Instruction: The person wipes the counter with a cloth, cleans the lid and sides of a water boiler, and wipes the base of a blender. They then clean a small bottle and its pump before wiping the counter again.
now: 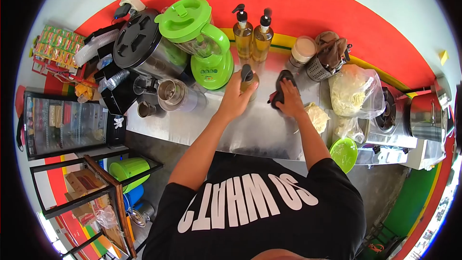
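My left hand (234, 97) is wrapped round a small bottle (247, 79) with a black top, upright on the steel table (231, 135). To its right, my right hand (290, 100) presses on a dark cloth (283, 86) lying on the table. Two pump bottles of yellowish liquid (243, 38) stand behind my left hand, near the wall. A lidded jar (302, 51) is behind the cloth. Right of my right wrist lies a pale, crumpled item (317, 117) that I cannot make out.
A green blender (211, 70), a large steel pot with black lid (137, 38) and metal cups (171, 92) stand at the left. On the right are a perforated holder (321, 69), a clear bag of pale food (353, 94), a green bowl (344, 155) and a stove (386, 110).
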Demonstrator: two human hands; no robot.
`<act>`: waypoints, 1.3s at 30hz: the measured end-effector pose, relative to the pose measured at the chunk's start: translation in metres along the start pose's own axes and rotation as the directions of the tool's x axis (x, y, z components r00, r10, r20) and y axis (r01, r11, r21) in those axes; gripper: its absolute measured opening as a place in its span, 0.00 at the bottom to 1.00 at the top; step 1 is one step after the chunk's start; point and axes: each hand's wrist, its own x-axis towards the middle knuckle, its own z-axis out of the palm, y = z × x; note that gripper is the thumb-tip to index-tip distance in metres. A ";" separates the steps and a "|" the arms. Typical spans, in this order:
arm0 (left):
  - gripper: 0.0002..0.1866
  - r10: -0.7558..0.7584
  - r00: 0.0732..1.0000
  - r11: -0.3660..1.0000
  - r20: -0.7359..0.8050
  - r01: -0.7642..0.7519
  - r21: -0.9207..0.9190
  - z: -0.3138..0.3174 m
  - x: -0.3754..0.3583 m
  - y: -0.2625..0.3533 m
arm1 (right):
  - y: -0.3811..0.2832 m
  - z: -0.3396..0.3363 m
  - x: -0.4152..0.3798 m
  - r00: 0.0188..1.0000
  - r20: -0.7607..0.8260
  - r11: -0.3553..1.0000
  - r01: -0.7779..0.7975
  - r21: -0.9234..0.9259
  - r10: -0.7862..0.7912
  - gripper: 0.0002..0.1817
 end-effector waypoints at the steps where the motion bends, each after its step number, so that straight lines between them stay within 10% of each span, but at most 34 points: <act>1: 0.22 0.019 1.000 1.000 0.017 -0.018 -0.010 0.006 0.006 0.001 | 0.006 -0.001 -0.001 0.996 -0.014 0.996 -0.087 -0.003 0.087 0.53; 12: 0.27 0.188 0.978 0.982 0.093 -0.188 -0.008 0.090 0.101 -0.017 | 0.029 -0.008 0.023 0.918 -0.013 0.918 -0.395 0.015 0.395 0.60; 39: 0.28 0.064 0.993 0.996 -0.102 -0.057 0.072 0.131 0.191 -0.020 | 0.029 -0.010 0.021 0.921 -0.031 0.915 -0.382 0.125 0.389 0.61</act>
